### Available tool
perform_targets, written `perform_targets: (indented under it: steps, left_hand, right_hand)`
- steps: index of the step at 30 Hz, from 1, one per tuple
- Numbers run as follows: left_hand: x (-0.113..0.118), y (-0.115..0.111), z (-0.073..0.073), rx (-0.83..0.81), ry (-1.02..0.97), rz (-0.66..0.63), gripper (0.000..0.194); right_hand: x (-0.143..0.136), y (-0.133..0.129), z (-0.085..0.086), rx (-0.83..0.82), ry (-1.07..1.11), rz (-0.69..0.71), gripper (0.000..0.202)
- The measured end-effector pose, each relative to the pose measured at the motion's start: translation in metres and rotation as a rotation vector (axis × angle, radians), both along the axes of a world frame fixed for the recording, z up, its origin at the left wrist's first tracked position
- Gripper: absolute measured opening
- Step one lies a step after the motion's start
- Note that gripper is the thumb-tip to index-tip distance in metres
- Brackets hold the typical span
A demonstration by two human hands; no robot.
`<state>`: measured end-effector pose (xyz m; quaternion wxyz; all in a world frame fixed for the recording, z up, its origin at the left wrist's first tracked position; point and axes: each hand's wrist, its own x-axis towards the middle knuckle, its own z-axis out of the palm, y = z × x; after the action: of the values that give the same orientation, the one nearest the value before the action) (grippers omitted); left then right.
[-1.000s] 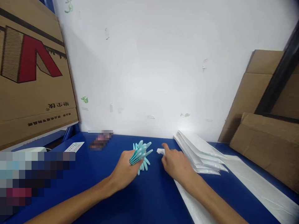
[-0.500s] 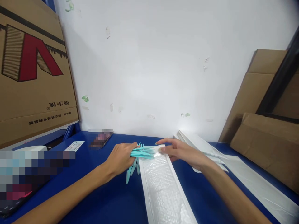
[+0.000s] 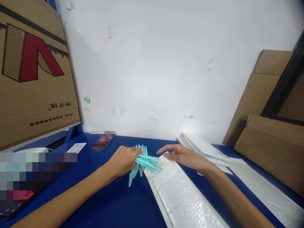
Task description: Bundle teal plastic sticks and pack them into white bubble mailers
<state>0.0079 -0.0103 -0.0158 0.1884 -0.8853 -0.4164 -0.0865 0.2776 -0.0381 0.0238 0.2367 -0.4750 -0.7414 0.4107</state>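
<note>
My left hand (image 3: pixel 124 161) is closed around a bundle of slim turquoise sticks with clear ends, which look like eyebrow razors (image 3: pixel 147 161). Their clear ends lie at the mouth of a white bubble mailer (image 3: pixel 182 193). More turquoise handles lie on the table under and behind that hand, partly hidden. At the mailer's top corner, my right hand (image 3: pixel 181 155) pinches the edge with its thumb, the index finger reaching out above it. The mailer slants from there down to the lower right.
Other white mailers (image 3: pixel 201 147) lie at the back right of the blue table (image 3: pixel 114 202). A cardboard box (image 3: pixel 273 152) stands beyond them. To the left are a phone (image 3: pixel 104 141), a card (image 3: pixel 76 148) and a large printed carton (image 3: pixel 40 104). A white wall (image 3: pixel 152 63) closes the back.
The mailer has swung, its lower end moving right. The razors' clear ends have tipped downward at its mouth. My right hand has shifted slightly lower with the mailer's edge.
</note>
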Motion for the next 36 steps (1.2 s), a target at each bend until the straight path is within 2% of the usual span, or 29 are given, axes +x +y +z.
perform_targets:
  steps: [2, 8, 14, 19, 24, 31, 36]
  left_hand:
    - [0.001, -0.001, 0.0, 0.013, 0.039, -0.021, 0.007]
    - [0.001, -0.002, -0.005, 0.059, 0.089, -0.121, 0.008]
    - [0.006, -0.006, -0.009, 0.037, 0.102, -0.167, 0.022]
    - [0.008, -0.006, -0.006, -0.004, 0.041, -0.133, 0.017]
    - [0.006, -0.002, -0.004, -0.02, -0.056, -0.123, 0.011]
    - [0.004, 0.001, -0.001, 0.012, 0.005, -0.116, 0.006]
    - [0.006, 0.0, -0.004, 0.061, 0.096, -0.03, 0.019]
  right_hand:
    - [0.0, 0.003, -0.004, 0.033, -0.009, 0.021, 0.034]
    - [-0.005, 0.008, -0.011, -0.003, 0.036, 0.144, 0.045]
    - [-0.015, 0.004, -0.014, 0.03, 0.061, 0.162, 0.04]
    - [-0.016, 0.002, -0.015, -0.059, 0.161, 0.232, 0.035]
    - [-0.013, -0.002, -0.009, -0.217, 0.138, 0.22, 0.035]
    - [-0.013, -0.005, -0.005, -0.217, 0.125, 0.231, 0.032]
    - [-0.016, -0.003, -0.01, -0.232, 0.122, 0.167, 0.029]
